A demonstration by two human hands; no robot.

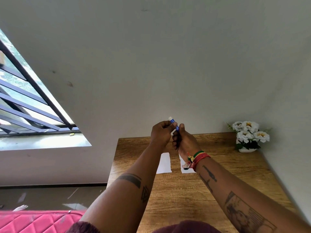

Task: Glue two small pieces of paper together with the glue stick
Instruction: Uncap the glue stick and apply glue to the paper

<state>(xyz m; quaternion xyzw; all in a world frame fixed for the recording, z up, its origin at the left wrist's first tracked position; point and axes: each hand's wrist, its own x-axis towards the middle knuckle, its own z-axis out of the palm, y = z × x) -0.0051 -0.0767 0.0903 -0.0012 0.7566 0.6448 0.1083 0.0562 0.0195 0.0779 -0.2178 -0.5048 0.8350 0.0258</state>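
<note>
Overhead, both hands' grips close on the glue stick (173,123), left hand (161,132) near its tip, right hand (183,140) lower.

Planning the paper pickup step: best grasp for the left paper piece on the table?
Probably the near edge of the left paper piece, approached from the person's side. It lies flat on the wooden table, so a top pinch finds nothing to grip; lift or slide an edge first. The left hand and right hand hold the glue stick above the far end, crowding it.
</note>
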